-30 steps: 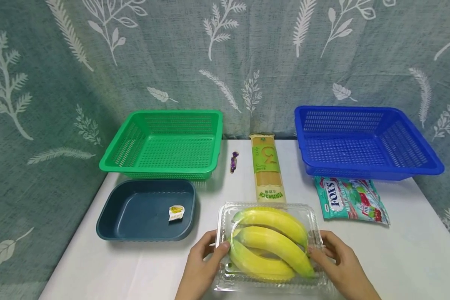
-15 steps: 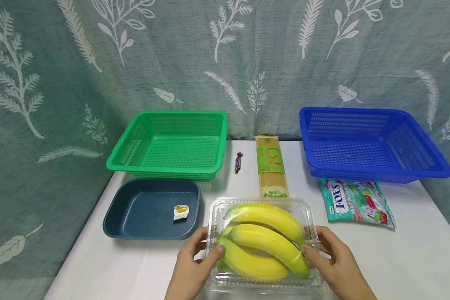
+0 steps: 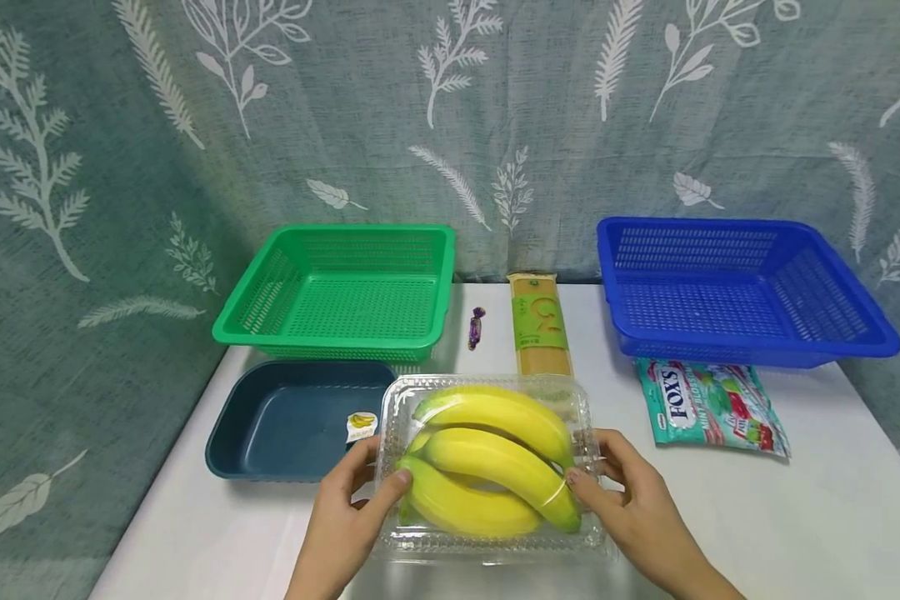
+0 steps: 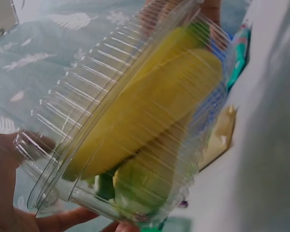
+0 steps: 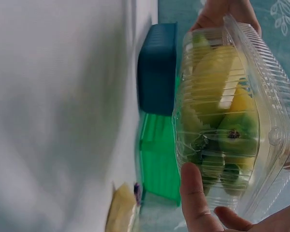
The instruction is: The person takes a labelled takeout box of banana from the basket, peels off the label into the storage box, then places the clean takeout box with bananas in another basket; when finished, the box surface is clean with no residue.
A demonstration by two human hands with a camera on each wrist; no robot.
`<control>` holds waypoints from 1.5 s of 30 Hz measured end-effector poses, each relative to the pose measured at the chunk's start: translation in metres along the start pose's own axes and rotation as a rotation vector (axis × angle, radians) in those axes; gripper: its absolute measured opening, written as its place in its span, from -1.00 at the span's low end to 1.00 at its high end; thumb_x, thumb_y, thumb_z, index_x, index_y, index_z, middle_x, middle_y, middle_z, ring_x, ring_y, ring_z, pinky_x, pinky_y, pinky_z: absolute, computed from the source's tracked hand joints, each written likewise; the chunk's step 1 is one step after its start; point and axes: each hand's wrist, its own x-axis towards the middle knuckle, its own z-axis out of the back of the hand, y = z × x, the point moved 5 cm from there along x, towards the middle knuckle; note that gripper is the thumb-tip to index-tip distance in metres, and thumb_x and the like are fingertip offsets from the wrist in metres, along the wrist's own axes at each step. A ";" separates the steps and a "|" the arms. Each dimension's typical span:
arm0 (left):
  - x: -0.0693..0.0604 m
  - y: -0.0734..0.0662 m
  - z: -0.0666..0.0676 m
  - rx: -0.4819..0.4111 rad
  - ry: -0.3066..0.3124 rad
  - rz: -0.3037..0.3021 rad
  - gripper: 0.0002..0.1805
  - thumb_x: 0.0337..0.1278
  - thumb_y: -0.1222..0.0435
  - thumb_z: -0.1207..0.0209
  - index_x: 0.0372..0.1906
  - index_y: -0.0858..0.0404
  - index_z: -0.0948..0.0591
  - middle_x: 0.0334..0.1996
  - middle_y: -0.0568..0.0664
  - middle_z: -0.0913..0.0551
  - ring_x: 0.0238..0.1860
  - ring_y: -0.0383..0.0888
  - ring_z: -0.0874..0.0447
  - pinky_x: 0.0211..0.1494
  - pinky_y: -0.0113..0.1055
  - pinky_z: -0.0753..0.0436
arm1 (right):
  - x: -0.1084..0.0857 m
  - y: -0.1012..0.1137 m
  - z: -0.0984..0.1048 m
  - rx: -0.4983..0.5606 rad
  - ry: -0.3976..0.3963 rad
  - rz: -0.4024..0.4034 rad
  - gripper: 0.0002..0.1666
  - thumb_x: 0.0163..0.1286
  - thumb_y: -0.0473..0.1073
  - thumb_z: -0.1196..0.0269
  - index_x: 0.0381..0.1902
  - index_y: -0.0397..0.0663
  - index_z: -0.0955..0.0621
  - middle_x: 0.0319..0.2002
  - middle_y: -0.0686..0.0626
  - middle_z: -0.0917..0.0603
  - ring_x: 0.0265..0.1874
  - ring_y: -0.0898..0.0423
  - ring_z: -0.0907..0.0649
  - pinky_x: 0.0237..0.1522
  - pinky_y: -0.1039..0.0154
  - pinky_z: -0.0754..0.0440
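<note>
A clear plastic clamshell box [image 3: 487, 546] with several yellow bananas [image 3: 487, 467] inside is held up between both hands. My left hand [image 3: 352, 504] grips its left side, thumb on the lid and fingers beneath the edge. On the opposite side my right hand [image 3: 630, 500] grips it the same way. Both wrist views show the box lifted off the white table, with the bananas [image 4: 145, 111] visible through its ribbed wall. Just left of the box is a dark blue tub [image 3: 270, 421] bearing a banana picture label [image 3: 361, 426], partly behind the left hand.
A green basket [image 3: 330, 340] stands behind the tub, and a blue basket [image 3: 750, 346] at the back right. Between them lie a purple-wrapped candy [image 3: 476, 328] and a pack of noodles [image 3: 538, 321], partly covered by the box. A teal FOX'S candy bag [image 3: 712, 407] lies before the blue basket.
Both hands have carried the banana box left and slightly away from the body, toward the dark blue tub. It now covers more of the noodle pack. The camera view shifted slightly.
</note>
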 end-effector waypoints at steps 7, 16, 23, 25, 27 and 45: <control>0.008 -0.008 0.018 0.021 -0.008 -0.066 -0.59 0.27 0.19 -0.29 0.20 0.14 -0.59 0.04 0.00 -0.65 0.03 -0.07 -0.63 -0.17 -0.29 -0.69 | 0.014 0.015 -0.008 0.006 0.053 0.083 -0.58 0.46 -0.10 -0.28 0.19 -0.06 -0.47 0.10 -0.11 -0.59 0.04 0.00 -0.66 -0.16 0.19 -0.73; 0.022 -0.023 0.040 0.038 -0.023 -0.149 -0.60 0.34 0.23 -0.24 0.23 0.20 -0.56 0.09 0.08 -0.60 0.03 0.00 -0.61 -0.16 -0.27 -0.73 | 0.039 0.037 -0.020 0.033 0.108 0.190 -0.53 0.48 -0.12 -0.25 0.25 -0.11 -0.43 0.16 -0.15 -0.55 0.15 -0.08 -0.61 -0.13 0.22 -0.71; 0.034 -0.033 0.052 0.073 -0.050 -0.212 -0.60 0.38 0.22 -0.20 0.24 0.24 -0.54 0.09 0.08 -0.60 0.01 -0.07 -0.61 -0.21 -0.26 -0.74 | 0.057 0.053 -0.024 0.059 0.103 0.227 -0.47 0.47 -0.14 -0.25 0.31 -0.10 -0.40 0.18 -0.15 -0.53 0.13 -0.09 -0.60 -0.08 0.20 -0.70; 0.037 -0.035 0.054 0.073 -0.054 -0.222 -0.60 0.39 0.22 -0.20 0.25 0.25 -0.54 0.11 0.09 -0.59 0.01 -0.09 -0.61 -0.22 -0.26 -0.75 | 0.061 0.056 -0.025 0.057 0.099 0.224 -0.46 0.47 -0.13 -0.25 0.32 -0.11 -0.39 0.19 -0.16 -0.51 0.14 -0.10 -0.58 -0.05 0.17 -0.69; 0.038 -0.037 0.056 0.075 -0.060 -0.227 -0.59 0.39 0.22 -0.19 0.25 0.26 -0.54 0.13 0.09 -0.58 0.02 -0.11 -0.60 -0.22 -0.26 -0.74 | 0.065 0.057 -0.026 0.046 0.095 0.212 -0.44 0.46 -0.10 -0.26 0.33 -0.12 -0.39 0.22 -0.16 -0.48 0.18 -0.12 -0.55 -0.01 0.13 -0.68; 0.060 -0.045 0.089 -0.010 0.009 -0.232 -0.53 0.49 0.21 -0.09 0.34 0.35 -0.44 0.13 0.10 -0.54 0.01 -0.15 -0.60 -0.16 -0.29 -0.73 | 0.092 0.076 -0.046 0.006 0.106 0.208 -0.35 0.42 0.03 -0.30 0.33 -0.12 -0.40 0.22 -0.12 -0.52 0.16 -0.08 -0.57 0.01 0.02 -0.65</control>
